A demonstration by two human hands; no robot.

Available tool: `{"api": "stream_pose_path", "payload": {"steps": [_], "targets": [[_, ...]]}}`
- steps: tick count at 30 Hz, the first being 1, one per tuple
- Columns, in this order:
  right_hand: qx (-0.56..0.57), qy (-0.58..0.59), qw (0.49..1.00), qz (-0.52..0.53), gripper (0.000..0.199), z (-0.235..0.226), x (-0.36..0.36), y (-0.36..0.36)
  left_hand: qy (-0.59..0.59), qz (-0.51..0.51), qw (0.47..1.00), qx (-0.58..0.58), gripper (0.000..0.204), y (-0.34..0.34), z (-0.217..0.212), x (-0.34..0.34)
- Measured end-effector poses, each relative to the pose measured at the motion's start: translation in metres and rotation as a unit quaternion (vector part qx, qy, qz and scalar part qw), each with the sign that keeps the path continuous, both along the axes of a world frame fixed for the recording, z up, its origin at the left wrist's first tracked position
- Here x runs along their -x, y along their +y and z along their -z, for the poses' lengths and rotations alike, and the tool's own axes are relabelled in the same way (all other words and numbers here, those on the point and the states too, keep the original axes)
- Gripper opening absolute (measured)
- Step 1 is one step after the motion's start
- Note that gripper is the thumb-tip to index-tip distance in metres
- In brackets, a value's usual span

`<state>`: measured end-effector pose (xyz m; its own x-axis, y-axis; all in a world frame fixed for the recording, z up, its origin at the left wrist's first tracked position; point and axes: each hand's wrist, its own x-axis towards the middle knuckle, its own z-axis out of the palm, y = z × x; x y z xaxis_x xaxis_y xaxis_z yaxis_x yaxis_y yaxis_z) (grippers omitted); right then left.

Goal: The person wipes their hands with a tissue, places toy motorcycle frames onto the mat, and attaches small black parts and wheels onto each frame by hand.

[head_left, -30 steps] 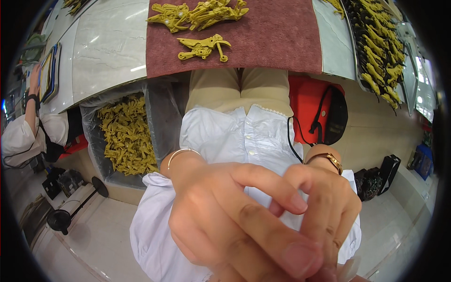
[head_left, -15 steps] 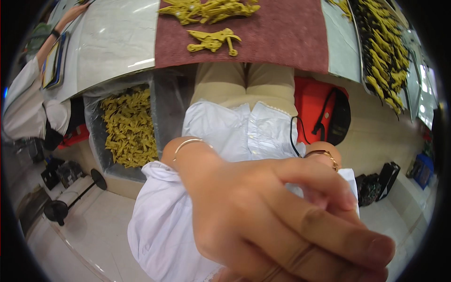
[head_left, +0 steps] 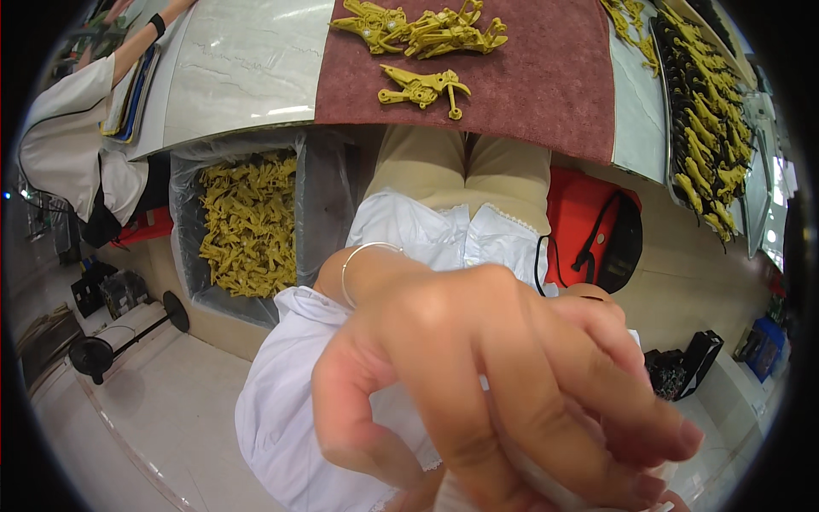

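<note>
My left hand, with a silver bangle at the wrist, fills the lower middle, very close to the view. Its fingers are bent and spread, and the thumb stands apart from them. Something white shows below the fingers at the lower edge; I cannot make out what it is. My right hand is mostly hidden behind the left one; part of its wrist shows. On the maroon mat beyond my lap lies a single yellow metal part with a hooked jaw, shaped like pruning shears. Several similar parts are heaped behind it.
A plastic-lined bin full of yellow parts stands left of my legs. At the far right, a tray holds yellow and black pieces. A red bag is right of my lap. Another person's arm reaches in at upper left.
My left hand has turned, and its thumb now shows, spread away from the fingers. The right wrist is more covered. The whole view has shifted slightly; the parts on the mat look unmoved.
</note>
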<state>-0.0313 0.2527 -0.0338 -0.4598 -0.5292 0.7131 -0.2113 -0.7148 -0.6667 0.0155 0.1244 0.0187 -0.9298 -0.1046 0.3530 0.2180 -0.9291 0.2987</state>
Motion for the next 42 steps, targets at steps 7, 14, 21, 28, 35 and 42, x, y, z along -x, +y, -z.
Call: {"api": "stream_pose_path", "payload": {"steps": [7, 14, 21, 28, 35, 42], "targets": [[-0.044, 0.006, 0.99, 0.131, 0.033, -0.009, -0.006, 0.016, 0.083, 0.081, 0.993, 0.035, 0.028, -0.004, 0.009, 0.007], [0.066, 0.025, 0.997, 0.027, 0.04, -0.007, 0.019, 0.017, 0.144, 0.205, 0.968, 0.022, 0.029, -0.009, 0.002, 0.015], [-0.001, -0.003, 0.978, 0.209, 0.023, -0.036, -0.025, -0.001, 0.218, 0.102, 0.971, 0.007, 0.031, 0.013, 0.019, 0.017], [0.035, 0.012, 0.95, 0.31, 0.026, -0.022, -0.024, -0.016, 0.208, 0.065, 0.976, 0.019, 0.02, 0.007, 0.012, 0.017], [0.072, 0.008, 0.967, 0.245, 0.018, -0.024, -0.016, -0.015, 0.218, 0.078, 0.969, 0.09, 0.013, -0.002, 0.007, 0.024], [0.077, -0.035, 0.983, 0.165, 0.014, -0.012, -0.011, -0.004, 0.221, 0.132, 0.961, 0.103, 0.009, -0.011, 0.015, 0.021]]}}
